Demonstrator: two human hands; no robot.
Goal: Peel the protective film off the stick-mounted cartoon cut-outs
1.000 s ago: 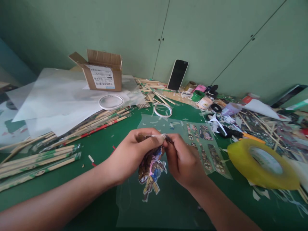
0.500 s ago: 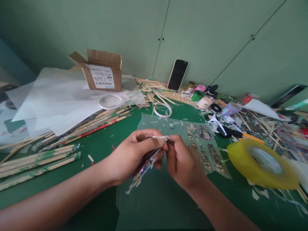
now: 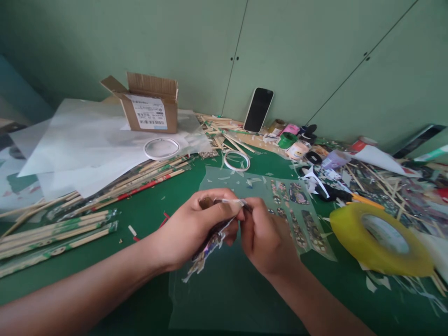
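Over the green counter (image 3: 147,219), the printed cut-out (image 3: 206,249) that faced the camera a second ago now hangs edge-on, turned sideways below the left hand (image 3: 196,228), whose grip pinches its top. Just beside it, the right hand (image 3: 266,238) pinches the same thin strip (image 3: 233,201) at the fingertips, barely shifted since

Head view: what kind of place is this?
Likely a home craft desk. A green table is littered with bamboo sticks, a yellow tape roll and a sticker sheet. Both hands pinch a printed cutout.
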